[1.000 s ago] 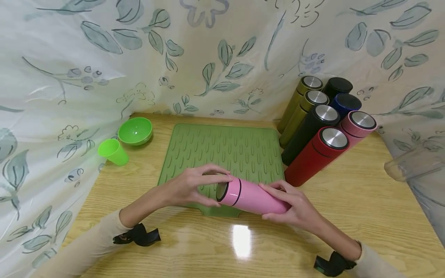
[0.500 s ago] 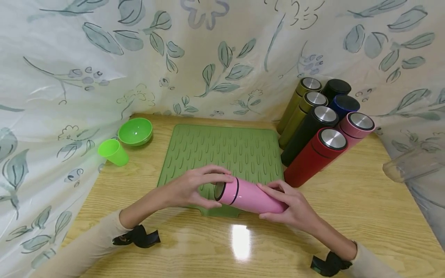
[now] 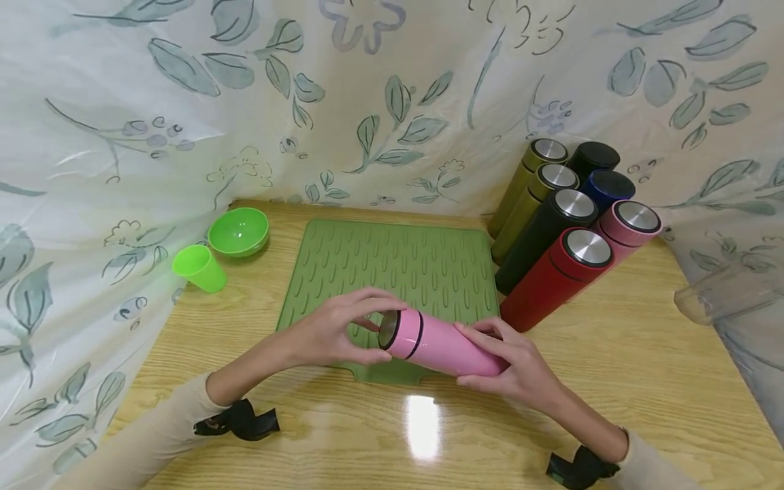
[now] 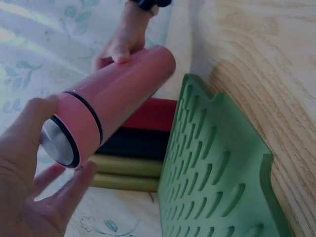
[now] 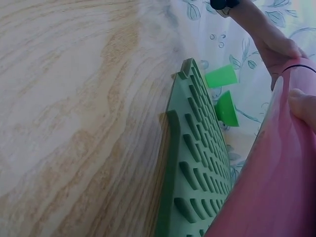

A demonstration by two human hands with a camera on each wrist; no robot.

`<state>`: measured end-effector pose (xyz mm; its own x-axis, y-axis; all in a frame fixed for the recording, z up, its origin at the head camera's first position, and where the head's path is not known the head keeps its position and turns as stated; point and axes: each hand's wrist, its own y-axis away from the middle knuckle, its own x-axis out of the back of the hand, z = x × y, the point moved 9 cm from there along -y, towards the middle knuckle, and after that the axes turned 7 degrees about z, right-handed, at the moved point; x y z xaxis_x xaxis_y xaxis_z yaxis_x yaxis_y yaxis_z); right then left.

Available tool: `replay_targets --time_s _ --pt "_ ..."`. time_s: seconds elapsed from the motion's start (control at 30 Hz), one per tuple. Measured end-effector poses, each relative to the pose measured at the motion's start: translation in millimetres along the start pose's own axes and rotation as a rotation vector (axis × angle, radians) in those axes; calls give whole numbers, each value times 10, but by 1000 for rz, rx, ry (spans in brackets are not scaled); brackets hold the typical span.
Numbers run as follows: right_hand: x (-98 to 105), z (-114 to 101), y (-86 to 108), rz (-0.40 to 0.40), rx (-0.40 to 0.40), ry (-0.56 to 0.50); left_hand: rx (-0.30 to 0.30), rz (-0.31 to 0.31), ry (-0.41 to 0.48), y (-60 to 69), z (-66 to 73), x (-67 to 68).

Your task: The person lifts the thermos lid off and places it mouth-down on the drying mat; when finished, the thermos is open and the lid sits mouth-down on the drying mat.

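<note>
A pink thermos flask (image 3: 450, 348) is held tilted above the front of the green ridged mat (image 3: 392, 265), its steel-topped lid (image 3: 409, 335) toward the left. My right hand (image 3: 517, 357) grips the flask's lower body, thumb and fingers on opposite sides. At the other end, my left hand (image 3: 337, 330) curls its thumb and fingers about the lid. In the left wrist view the thumb and fingertips touch the lid's rim (image 4: 79, 123), leaving its steel top bare. The lid sits on the body, with a dark ring between them.
Several upright flasks crowd the right: a red flask (image 3: 557, 279), a black flask (image 3: 545, 238), olive-gold ones, blue and another pink flask (image 3: 627, 224). A green bowl (image 3: 239, 233) and green cup (image 3: 201, 268) stand at left. A clear container (image 3: 725, 289) is at far right.
The left hand's fingers have shifted slightly on the lid, baring more of its steel end. The flask has moved a little to the left; the right hand keeps its grip.
</note>
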<state>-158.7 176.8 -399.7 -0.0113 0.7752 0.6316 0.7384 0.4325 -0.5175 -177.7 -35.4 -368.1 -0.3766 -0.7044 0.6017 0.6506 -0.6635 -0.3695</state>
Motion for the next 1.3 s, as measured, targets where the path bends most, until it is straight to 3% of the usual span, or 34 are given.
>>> replay_targets --time_s 0.13,0.23,0.33,0.43,0.57,0.63,0.83,1.07,1.3 --pt "0 2 -4 5 1 5 -35 -12 -37 12 15 -16" --pt "-5 5 -1 7 7 5 -67 7 -10 13 35 -12" --pt "-15 10 10 10 16 11 -29 18 9 13 21 -6" --pt "-18 15 18 12 20 15 5 9 -40 18 -1 -7" --pt "-15 22 19 10 19 19 -21 1 -54 6 20 -10" --pt "-12 20 17 7 20 17 -10 1 -12 -1 15 -14" --pt "-8 21 14 5 16 16 14 -15 -25 9 -3 -35" --pt "-27 47 33 11 16 16 42 -14 45 10 -27 -44" --pt "-38 69 24 12 -5 -1 5 23 68 -13 -5 -21"
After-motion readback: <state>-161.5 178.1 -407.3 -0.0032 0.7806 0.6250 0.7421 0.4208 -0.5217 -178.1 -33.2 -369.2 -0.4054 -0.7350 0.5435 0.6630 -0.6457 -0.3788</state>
